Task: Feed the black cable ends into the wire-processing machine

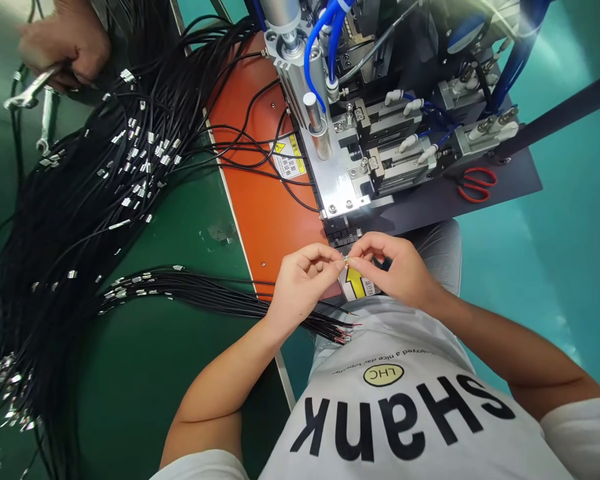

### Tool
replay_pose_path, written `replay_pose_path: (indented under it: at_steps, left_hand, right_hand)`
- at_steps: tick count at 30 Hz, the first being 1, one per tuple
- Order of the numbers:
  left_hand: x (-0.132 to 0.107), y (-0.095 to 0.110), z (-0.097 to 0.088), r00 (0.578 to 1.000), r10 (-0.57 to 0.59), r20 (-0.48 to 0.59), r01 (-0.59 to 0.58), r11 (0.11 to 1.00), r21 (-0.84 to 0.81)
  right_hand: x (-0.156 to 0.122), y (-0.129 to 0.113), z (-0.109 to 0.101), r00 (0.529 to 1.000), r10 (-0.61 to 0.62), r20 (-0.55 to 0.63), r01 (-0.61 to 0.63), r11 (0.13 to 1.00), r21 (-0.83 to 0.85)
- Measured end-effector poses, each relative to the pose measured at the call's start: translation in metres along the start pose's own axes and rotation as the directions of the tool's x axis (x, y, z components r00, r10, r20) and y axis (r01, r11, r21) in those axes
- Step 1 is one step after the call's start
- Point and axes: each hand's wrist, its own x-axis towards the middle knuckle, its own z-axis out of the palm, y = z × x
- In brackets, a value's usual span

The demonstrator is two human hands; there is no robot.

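Note:
My left hand and my right hand meet fingertip to fingertip just in front of the machine's near edge. Both pinch at a tiny shiny piece, too small to name. Under my left forearm runs a bundle of black cables, with stripped, reddish wire ends close to my shirt. A label with a yellow arrow shows just below my fingers.
A pneumatic machine with blue hoses stands ahead on an orange plate. Red-handled scissors lie on its dark base. A large heap of black cables with silvery tags covers the green table. Another person's hand holds a wrench at upper left.

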Motion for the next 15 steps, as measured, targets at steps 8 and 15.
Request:
replay_pose_path:
  at_steps: [8,15]
  left_hand:
    - [-0.0008,-0.0017,0.0002,1.0,0.01,-0.011,-0.01,1.0,-0.001]
    - [-0.0013,-0.004,0.0016,0.999,0.002,-0.054,-0.003,1.0,-0.011]
  right_hand:
    - [0.0011,0.0015,0.0047,0.995,0.1,-0.008,-0.098,0.987,0.124]
    - [0.0001,0.001,0.008,0.992,0.119,-0.037,-0.112,0.982,0.149]
